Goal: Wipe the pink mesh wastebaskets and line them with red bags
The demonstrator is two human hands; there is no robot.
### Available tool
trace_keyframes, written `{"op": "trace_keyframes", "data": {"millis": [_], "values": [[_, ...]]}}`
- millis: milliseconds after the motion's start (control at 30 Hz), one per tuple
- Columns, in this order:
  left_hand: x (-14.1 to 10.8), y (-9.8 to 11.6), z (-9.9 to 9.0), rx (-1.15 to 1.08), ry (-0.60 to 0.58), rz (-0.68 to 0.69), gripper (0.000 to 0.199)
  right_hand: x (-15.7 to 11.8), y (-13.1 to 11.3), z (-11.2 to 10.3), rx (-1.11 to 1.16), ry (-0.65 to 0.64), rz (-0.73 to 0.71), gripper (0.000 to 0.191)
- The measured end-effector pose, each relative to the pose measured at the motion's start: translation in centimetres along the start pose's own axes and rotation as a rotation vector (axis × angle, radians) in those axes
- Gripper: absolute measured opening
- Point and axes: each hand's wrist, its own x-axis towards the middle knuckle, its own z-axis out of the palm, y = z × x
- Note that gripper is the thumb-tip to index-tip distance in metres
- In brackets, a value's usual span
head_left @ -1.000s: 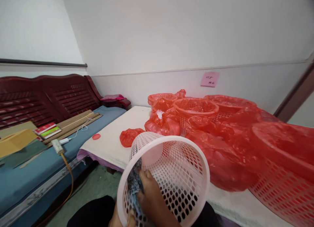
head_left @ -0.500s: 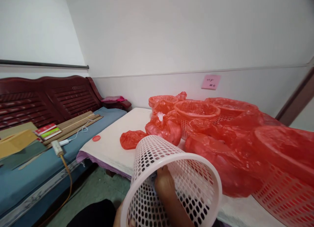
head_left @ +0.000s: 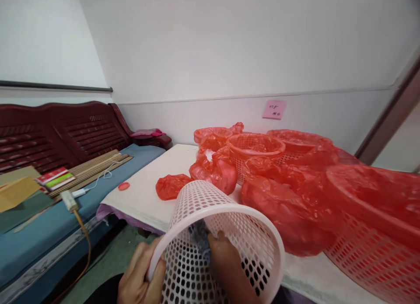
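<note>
A white perforated plastic basket (head_left: 199, 198) lies tilted on its side with its mouth toward me. My left hand (head_left: 140, 273) is closed round the left side of its rim, thumb inside and fingers outside. Inside the basket, my right hand (head_left: 223, 251) is closed on a crumpled grey-blue cloth (head_left: 199, 237), against the inner wall. Beyond the basket's base sits a small bunched red plastic bag (head_left: 172, 186). A fuller red bag (head_left: 215, 170) touches or nearly touches the basket from behind.
Red baskets lined with red bags stand along the wall, one large red basket (head_left: 370, 234) at the right. A red disc (head_left: 124, 186) lies on the white-covered table (head_left: 144, 194). Left is a blue-covered bench (head_left: 29, 256) with a power strip (head_left: 68, 201), cardboard and packets.
My left hand has come up into view along the rim's left side. The cloth in my right hand shows more now. The view has shifted slightly right.
</note>
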Motion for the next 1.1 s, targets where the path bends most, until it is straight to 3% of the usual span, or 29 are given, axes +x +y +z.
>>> {"op": "trace_keyframes", "data": {"millis": [100, 233, 300, 367, 467, 567, 633, 800, 967, 1033, 1100], "values": [[1.5, 0.3, -0.1, 0.005, -0.046, 0.094, 0.030, -0.6, -0.3, -1.2, 0.068, 0.016, 0.008, 0.045], [3.8, 1.6, 0.5, -0.062, -0.096, 0.116, 0.030, -3.2, -3.3, -1.1, 0.291, 0.033, -0.237, 0.045], [5.1, 2.1, 0.7, -0.082, -0.122, 0.109, 0.030, -4.1, -4.0, -0.9, 0.234, 0.024, -0.283, 0.035], [6.2, 2.5, 0.8, -0.076, -0.150, 0.116, 0.029, -4.3, -3.6, -1.3, 0.093, 0.003, -0.234, 0.026], [7.5, 2.8, 0.7, -0.079, -0.191, 0.126, 0.028, -4.1, -2.1, -2.3, -0.040, -0.042, -0.151, 0.029], [8.1, 3.1, 0.8, -0.103, -0.224, 0.116, 0.029, -4.2, -1.4, -1.8, -0.042, -0.099, -0.249, 0.027], [8.4, 3.3, 0.9, -0.106, -0.236, 0.102, 0.030, -4.7, -1.6, -0.2, -0.055, -0.033, -0.335, 0.029], [9.1, 3.9, 1.2, -0.151, -0.283, 0.065, 0.032, -6.0, -2.3, 4.3, -0.061, 0.358, -0.361, 0.042], [9.4, 4.0, 1.3, -0.181, -0.261, 0.005, 0.026, -5.3, -2.4, 5.7, -0.022, 0.413, -0.416, 0.050], [8.1, 3.6, 1.5, -0.187, -0.230, -0.065, 0.031, -4.9, -2.7, 5.4, 0.024, 0.413, -0.457, 0.053], [5.4, 3.1, 2.0, -0.207, -0.239, -0.165, 0.042, -4.6, -3.4, 4.9, 0.109, 0.442, -0.388, 0.057]]}}
